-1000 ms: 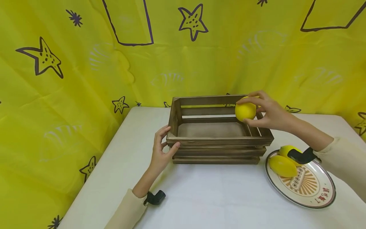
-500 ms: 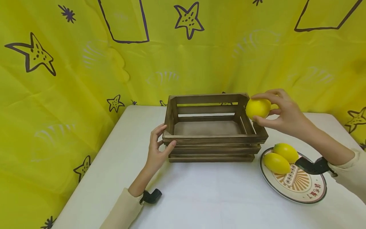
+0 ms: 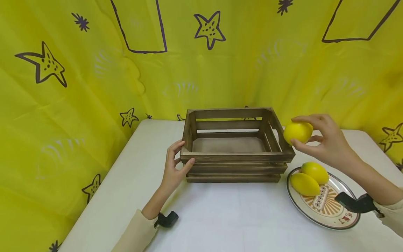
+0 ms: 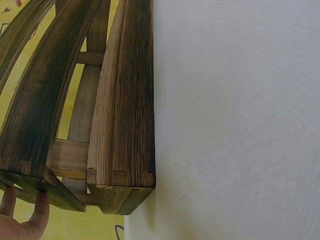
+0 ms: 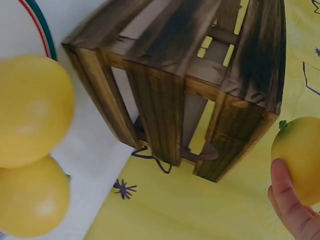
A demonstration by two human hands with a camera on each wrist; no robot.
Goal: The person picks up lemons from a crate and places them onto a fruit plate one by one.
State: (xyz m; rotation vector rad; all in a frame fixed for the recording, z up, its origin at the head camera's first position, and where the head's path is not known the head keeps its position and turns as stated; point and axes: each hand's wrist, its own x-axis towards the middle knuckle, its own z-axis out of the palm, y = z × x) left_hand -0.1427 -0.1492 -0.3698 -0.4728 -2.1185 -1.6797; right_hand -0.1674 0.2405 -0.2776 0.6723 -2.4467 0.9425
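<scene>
A dark wooden slatted crate (image 3: 233,157) stands on the white table, its inside bare down to the floor panel. My left hand (image 3: 174,168) grips its near left corner, thumb on the front slat and fingers round the side; in the left wrist view two fingers (image 4: 40,212) press the crate's end. My right hand (image 3: 327,140) pinches a yellow lemon (image 3: 297,132) between thumb and fingers, just outside the crate's right end. That lemon shows a small green stem tip in the right wrist view. Two more lemons (image 3: 304,184) lie together on a plate (image 3: 341,220) below the right hand.
The dark-rimmed plate, printed with a sunburst and red characters, sits right of the crate on the white table (image 3: 226,213). Behind and to the left hangs a yellow curtain (image 3: 94,80) with starfish drawings. Dark wrist mounts (image 3: 168,219) are strapped at both sleeves.
The right hand has carried the lemon from over the crate's right end out to the right and lower, beyond the crate. The left hand keeps its hold on the corner.
</scene>
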